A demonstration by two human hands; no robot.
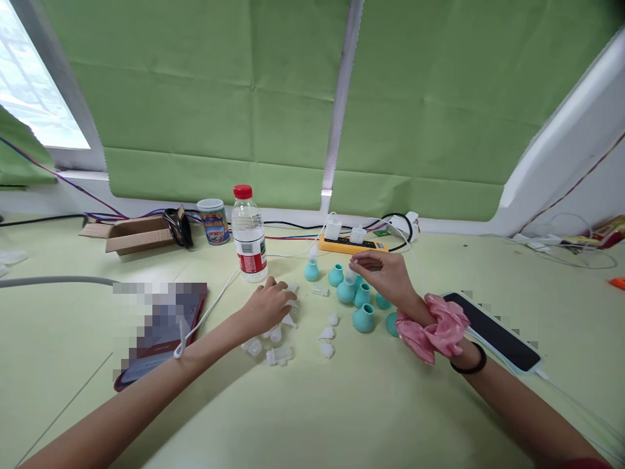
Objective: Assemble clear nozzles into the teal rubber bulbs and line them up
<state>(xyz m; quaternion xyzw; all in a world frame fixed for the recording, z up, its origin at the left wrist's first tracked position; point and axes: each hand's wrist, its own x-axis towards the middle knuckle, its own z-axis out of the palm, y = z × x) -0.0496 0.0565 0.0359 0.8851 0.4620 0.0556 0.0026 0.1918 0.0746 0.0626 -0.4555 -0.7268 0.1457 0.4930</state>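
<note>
My right hand [383, 273] pinches a small translucent plastic nozzle [350, 275] at the neck of a teal rubber bulb [346, 292]; how far it is seated I cannot tell. Several more open-necked bulbs stand around it, such as the near teal bulb [363, 318]. Farther left, another teal bulb [311, 271] has a whitish tip [313, 253] on top. My left hand [267, 307] reaches over a loose group of translucent plastic parts [279, 355], fingers bent but apart. Small white cone-shaped pieces [327, 333] lie between my hands.
A red-capped water bottle [249, 238], a can [213, 221] and a cardboard box [142, 236] stand at the back left. An orange power strip [352, 243] with plugs lies behind the bulbs. A phone [493, 331] lies right, a red-edged tablet [163, 339] left, with cables.
</note>
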